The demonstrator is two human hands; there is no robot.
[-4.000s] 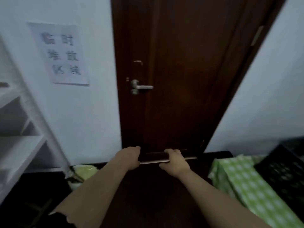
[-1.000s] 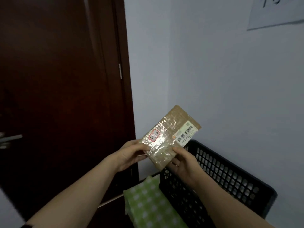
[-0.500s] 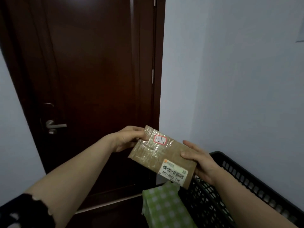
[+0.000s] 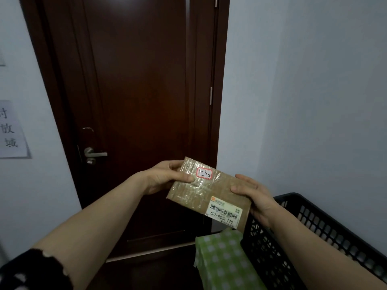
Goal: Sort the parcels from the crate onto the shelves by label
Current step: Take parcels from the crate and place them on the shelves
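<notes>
The person is holding a flat brown parcel (image 4: 207,191) between both hands at about chest height, tilted so that its taped face is turning up toward the camera. The left hand (image 4: 165,176) is gripping the parcel's left end, thumb pressing on the top face and fingers curling round the far edge. The right hand (image 4: 253,197) is pinching the right end, thumb lying on top and fingers going underneath.

Just beside the left thumb a red-bordered sticker (image 4: 204,173) is showing a handwritten mark (it looks like "3-3" with a 9, though the writing is rough). Near the right hand's heel a printed shipping label (image 4: 225,211) is carrying a barcode.

Below the right forearm the black crate (image 4: 314,227) is standing against the wall, and a green checked package (image 4: 222,260) is lying under the parcel, just beside the crate. Beyond both hands a dark door (image 4: 136,101) is filling the view; no shelf is showing.

This looks like the label-reading step, with the parcel out of the crate and not yet placed. The next move is probably calling for turning toward the shelves, matching the handwritten code to a shelf spot, and keeping the sticker facing up while carrying.
</notes>
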